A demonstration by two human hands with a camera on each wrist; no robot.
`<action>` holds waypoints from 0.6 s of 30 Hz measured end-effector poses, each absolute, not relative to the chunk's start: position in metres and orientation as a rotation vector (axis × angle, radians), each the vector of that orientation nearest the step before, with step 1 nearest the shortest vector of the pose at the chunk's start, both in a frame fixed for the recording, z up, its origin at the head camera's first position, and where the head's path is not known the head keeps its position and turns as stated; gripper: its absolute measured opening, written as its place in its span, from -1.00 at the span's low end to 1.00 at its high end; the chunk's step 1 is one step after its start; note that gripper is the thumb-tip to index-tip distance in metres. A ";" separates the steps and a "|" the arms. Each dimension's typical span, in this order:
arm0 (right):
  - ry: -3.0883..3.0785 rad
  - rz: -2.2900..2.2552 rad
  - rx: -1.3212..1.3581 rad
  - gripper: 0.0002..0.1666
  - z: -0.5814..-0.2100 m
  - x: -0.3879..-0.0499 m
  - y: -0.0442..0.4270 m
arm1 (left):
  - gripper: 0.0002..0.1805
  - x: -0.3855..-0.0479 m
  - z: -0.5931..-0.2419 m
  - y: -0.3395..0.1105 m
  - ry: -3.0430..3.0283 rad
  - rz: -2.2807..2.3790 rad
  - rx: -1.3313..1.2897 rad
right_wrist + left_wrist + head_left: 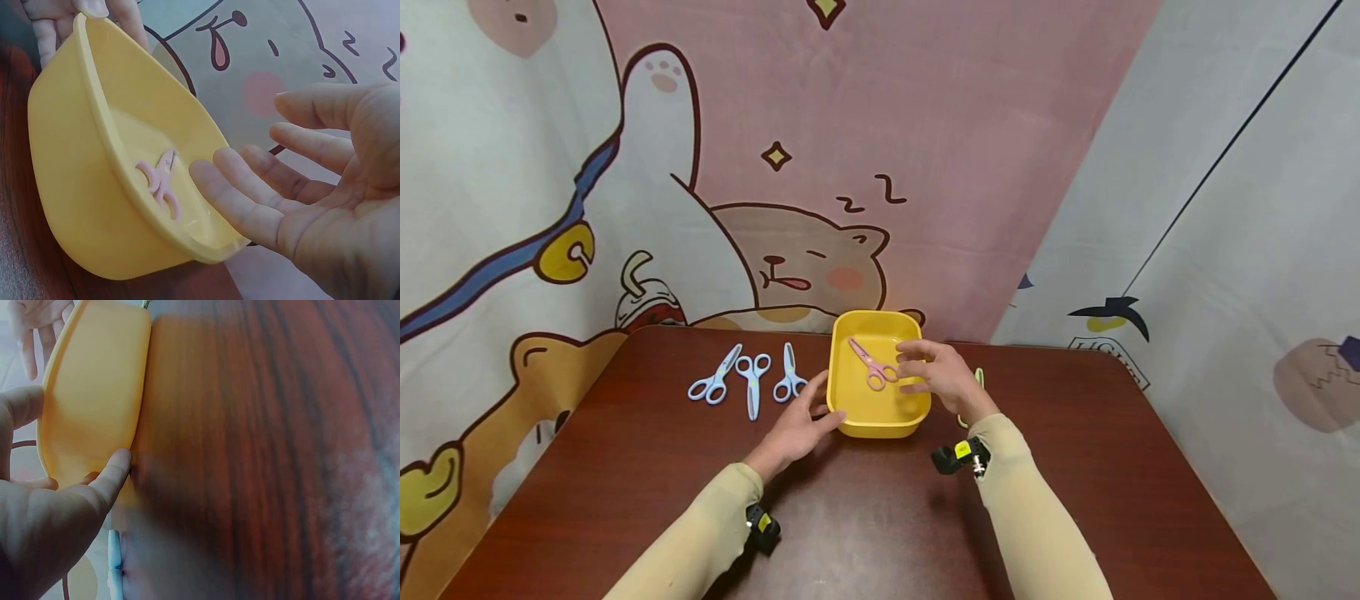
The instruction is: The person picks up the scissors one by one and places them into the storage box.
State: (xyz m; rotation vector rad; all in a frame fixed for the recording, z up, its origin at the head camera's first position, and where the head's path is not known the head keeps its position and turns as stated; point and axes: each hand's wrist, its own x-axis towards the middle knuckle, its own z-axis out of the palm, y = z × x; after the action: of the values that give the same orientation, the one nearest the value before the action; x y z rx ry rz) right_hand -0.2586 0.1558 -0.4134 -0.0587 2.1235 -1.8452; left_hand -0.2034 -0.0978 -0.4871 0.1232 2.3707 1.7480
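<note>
Near the back of the table stands a yellow plastic bin [880, 421]. A pair of pink scissors [869, 363] lies inside it. My left hand [797, 425] holds the bin's near left corner, thumb on the front wall and fingers along the left side. Over the bin's right rim hovers my right hand [940, 375], its fingers spread apart and nothing in them. To the left of the bin lie blue scissors: one pair [716, 377] at the far left, a second [753, 385] in the middle, a third [788, 375] beside my left fingers.
Green scissors [979, 377] lie right of the bin, mostly hidden behind my right hand and wrist. A dark red-brown wooden table [880, 533] carries everything. A cartoon-printed cloth [955, 167] hangs along the table's back edge.
</note>
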 end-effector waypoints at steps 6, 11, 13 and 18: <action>2.113 -1.885 -0.063 -0.47 -0.415 -0.254 0.163 | -0.12 -0.203 -0.487 -0.099 2.360 1.750 0.124; 2.125 -1.872 -0.059 -0.46 -0.418 -0.251 0.171 | -0.12 -0.203 -0.488 -0.099 2.353 1.755 0.136; 2.135 -1.868 -0.047 -0.46 -0.418 -0.250 0.175 | -0.12 -0.204 -0.488 -0.099 2.354 1.755 0.131; 2.128 -1.890 -0.033 -0.45 -0.419 -0.248 0.182 | -0.12 -0.204 -0.488 -0.098 2.352 1.764 0.122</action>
State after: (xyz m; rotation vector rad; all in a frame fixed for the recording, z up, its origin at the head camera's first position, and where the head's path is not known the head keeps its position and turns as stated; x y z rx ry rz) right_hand -0.2478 0.1819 -0.4187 -0.0331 2.1278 -1.8898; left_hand -0.2038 -0.0984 -0.4876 0.1224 2.3517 1.7638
